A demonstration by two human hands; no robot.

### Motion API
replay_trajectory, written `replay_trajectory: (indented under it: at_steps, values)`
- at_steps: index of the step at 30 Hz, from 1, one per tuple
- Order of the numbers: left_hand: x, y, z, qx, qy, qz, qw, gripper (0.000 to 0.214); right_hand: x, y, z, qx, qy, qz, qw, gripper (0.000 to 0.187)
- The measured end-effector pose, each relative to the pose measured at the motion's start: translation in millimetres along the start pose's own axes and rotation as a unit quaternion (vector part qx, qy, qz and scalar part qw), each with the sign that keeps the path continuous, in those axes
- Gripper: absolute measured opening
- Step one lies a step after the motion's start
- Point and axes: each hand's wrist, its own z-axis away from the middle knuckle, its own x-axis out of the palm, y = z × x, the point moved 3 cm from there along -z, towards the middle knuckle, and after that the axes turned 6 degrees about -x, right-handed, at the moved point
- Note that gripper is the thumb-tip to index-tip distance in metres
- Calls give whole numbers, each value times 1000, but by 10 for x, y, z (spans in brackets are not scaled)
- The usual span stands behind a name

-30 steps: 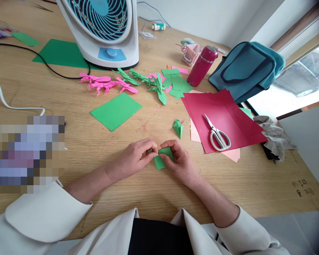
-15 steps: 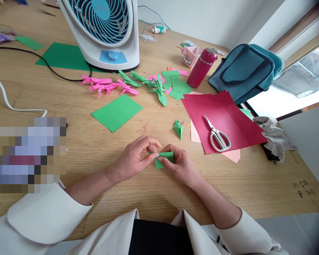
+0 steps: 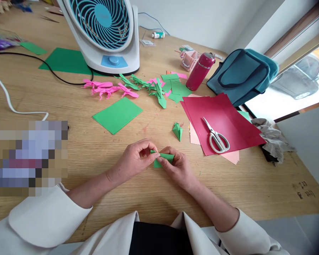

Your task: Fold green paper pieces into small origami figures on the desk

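Both my hands meet over a small folded green paper (image 3: 163,159) low on the wooden table (image 3: 255,184). My left hand (image 3: 134,159) pinches its left end with thumb and fingers closed. My right hand (image 3: 177,166) grips its right side, fingers curled over the fold. A finished small green folded piece (image 3: 178,130) lies just beyond my hands. A flat green square sheet (image 3: 117,114) lies further left.
White-handled scissors (image 3: 216,136) rest on red paper sheets (image 3: 223,120) at the right. Pink (image 3: 107,88) and green folded figures (image 3: 151,86) lie before a white and blue fan (image 3: 106,32). A magenta bottle (image 3: 200,71), blue bag (image 3: 241,76) and cables (image 3: 13,106) surround them.
The green paper has been folded flatter and narrower between my fingers. Both hands stayed in place; the view tilted slightly.
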Motion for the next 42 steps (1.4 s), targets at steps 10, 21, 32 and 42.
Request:
replay_trajectory:
  at_steps: [10,21,32,42]
  values:
    - [-6,25,12,2,-10,7,1000,20,2,-29,-11,13,-24,9,1000,23]
    - [-48,20,-64,-43,-74,81,993,34,-17,-28,-45,58,-12,-83,995,35]
    - [79,-58,-48,-47,2,71,996,20,5,8,-77,89,35,-107,990,45]
    - [87,4,-28,-30,38,13,999,13,19,22,-55,43,33,-101,993,37]
